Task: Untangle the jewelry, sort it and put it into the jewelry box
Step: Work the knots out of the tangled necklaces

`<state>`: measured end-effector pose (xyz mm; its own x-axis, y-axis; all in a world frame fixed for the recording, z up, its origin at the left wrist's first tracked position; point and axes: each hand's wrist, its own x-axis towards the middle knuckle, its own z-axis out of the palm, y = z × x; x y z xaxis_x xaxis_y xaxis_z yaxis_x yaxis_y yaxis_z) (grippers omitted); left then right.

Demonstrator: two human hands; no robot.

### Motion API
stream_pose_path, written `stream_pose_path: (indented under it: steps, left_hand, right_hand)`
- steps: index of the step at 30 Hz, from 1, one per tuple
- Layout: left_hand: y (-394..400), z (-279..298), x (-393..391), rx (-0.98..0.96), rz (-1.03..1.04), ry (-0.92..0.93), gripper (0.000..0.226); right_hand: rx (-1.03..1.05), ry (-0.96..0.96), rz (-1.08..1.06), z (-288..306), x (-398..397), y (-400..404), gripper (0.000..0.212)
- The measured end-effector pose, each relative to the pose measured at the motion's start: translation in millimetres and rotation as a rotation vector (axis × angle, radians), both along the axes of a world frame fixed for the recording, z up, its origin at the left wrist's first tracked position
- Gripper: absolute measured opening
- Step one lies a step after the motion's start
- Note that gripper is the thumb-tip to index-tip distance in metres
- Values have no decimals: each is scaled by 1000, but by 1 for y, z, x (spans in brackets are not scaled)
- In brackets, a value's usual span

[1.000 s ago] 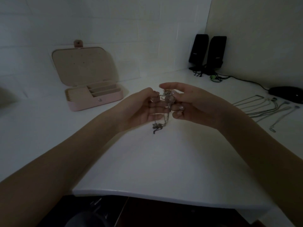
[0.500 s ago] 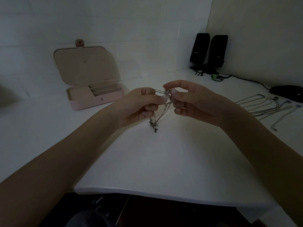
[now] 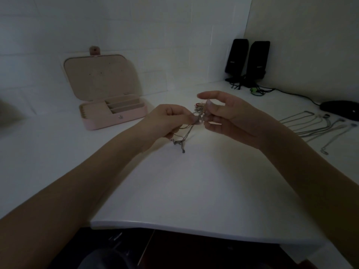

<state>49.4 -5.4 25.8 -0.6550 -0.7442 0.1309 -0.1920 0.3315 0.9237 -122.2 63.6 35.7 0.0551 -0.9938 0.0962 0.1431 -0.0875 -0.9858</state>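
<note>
Above the middle of the white bench [image 3: 194,191], both hands meet over a knot of tangled jewelry [image 3: 198,113]. Left hand [image 3: 167,123] is curled closed, thumb and fingertips pinching the tangle from the left side. Right hand [image 3: 231,117] pinches the same knot from the right with thumb and middle fingers, index finger stretched out above it, other fingers loosely bent. Thin chains hang down from the knot and end in a small dark pendant cluster [image 3: 179,144] that reaches the bench surface or sits just over it, cannot tell which. Pink jewelry box [image 3: 114,117] sits toward the far left edge of the bench, against the wall, lid propped upright and open, divided compartments visible inside; contents too dim to make out. Row of straightened necklaces [image 3: 318,125] lies flat near the right edge, laid side by side, well apart from the hands. Two black speakers [image 3: 247,59] stand in the far right corner with cables trailing. Dark rounded object [image 3: 342,109], likely a mouse, sits by the right edge just beyond the necklaces. Lighting dim overall.
</note>
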Motion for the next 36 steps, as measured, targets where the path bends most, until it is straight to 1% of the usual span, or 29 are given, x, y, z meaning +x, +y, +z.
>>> stream_pose_path:
  steps: [3,6,9,11,12,14,16,18,20,23,24,25,28,29,31,32,34,35,36]
  left_hand:
    - [-2,-2,-1,0,27,25,14]
    - [-3,-3,-3,68,-6,100,20]
    - [-1,-5,-5,152,-19,152,18]
    - [1,-6,-7,211,-11,189,20]
    - [1,-5,-9,253,-7,214,24]
    - [0,-4,-12,376,-13,291,36]
    - [-1,-3,-13,477,-48,348,43]
    - [1,-4,-11,438,-80,323,38]
    - [2,-5,-9,317,-59,272,34]
    - [2,-5,-7,162,32,241,30]
    - [1,-5,-7,132,64,243,28]
    - [-1,-5,-6,104,96,248,28]
    - [-6,-4,-5,54,153,266,31]
    - [-6,-3,-4,72,151,279,32]
    - [-6,-2,-4,142,139,286,34]
    - [-6,0,-4,193,128,274,34]
    - [-5,3,-4,333,78,219,37]
    - [-6,5,-3,395,46,180,39]
    - [-6,6,-2,422,24,143,39]
  right_hand:
    - [18,-140,21,2,2,0,19]
    - [64,-285,53,1,4,0,16]
    - [113,-274,107,0,4,1,16]
    - [131,-252,146,0,2,3,25]
    - [119,-249,161,0,1,3,28]
    - [58,-273,164,1,-1,3,24]
    - [34,-343,146,1,-3,2,21]
    - [54,-413,167,1,-6,2,22]
    - [77,-420,217,-1,-8,2,28]
    - [108,-397,365,-3,-13,2,45]
    - [116,-352,389,-2,-13,3,46]
    - [121,-263,375,-1,-12,4,42]
    - [135,142,146,1,-6,6,39]
    - [122,231,93,1,-4,6,38]
    - [80,379,52,1,-2,6,30]
    - [52,489,38,2,-1,6,26]
    - [-26,772,-39,3,-1,8,15]
    - [-80,866,-94,4,0,9,11]
    - [-132,894,-150,4,1,9,10]
